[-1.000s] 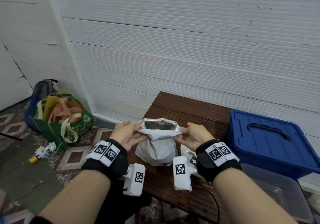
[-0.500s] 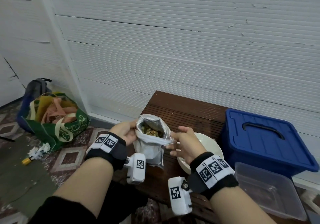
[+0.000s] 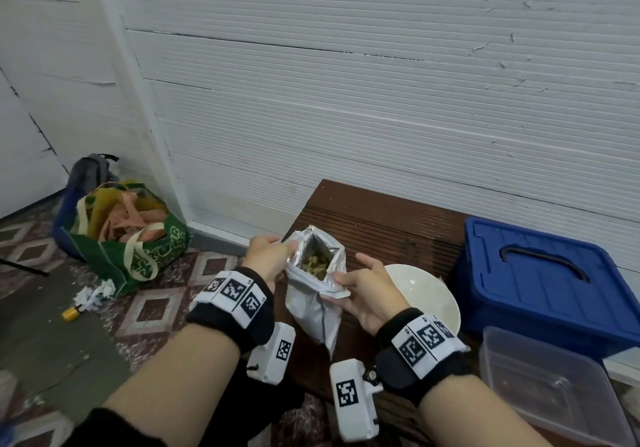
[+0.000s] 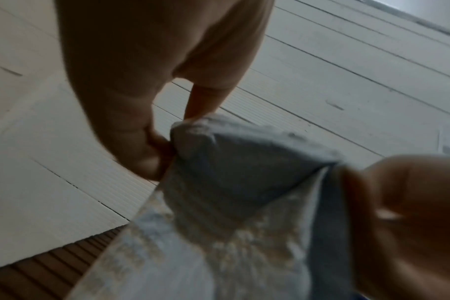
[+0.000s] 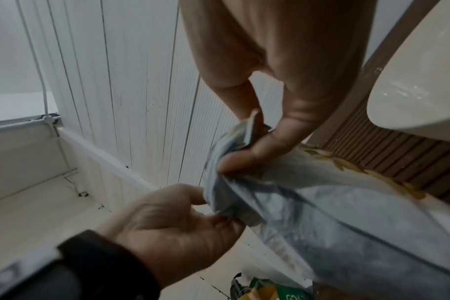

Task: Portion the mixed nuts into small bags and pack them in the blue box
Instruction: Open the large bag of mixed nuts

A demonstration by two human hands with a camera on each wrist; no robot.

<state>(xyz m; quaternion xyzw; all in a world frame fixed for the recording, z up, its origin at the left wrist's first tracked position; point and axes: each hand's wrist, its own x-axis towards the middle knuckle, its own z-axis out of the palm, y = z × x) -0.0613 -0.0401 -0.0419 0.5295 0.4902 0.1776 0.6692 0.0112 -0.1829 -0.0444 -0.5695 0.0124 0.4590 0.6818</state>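
Mixed nuts [image 3: 314,262] fill the crinkled foil pouch [image 3: 311,311]; both hands' fingers [image 5: 257,154] pinch its rim.

The head view looks forward and down from above, over both forearms onto the dark brown slatted wooden bench [image 3: 377,225] and the white ribbed wall panels [image 3: 346,100] behind it; the left wrist view sits very near the left hand [image 4: 131,85], facing along the fingers toward that same wall; the right wrist view is equally near the right hand [image 5: 283,67], facing left and far; all three share the open silver foil pouch [image 3: 313,294] held between both hands.
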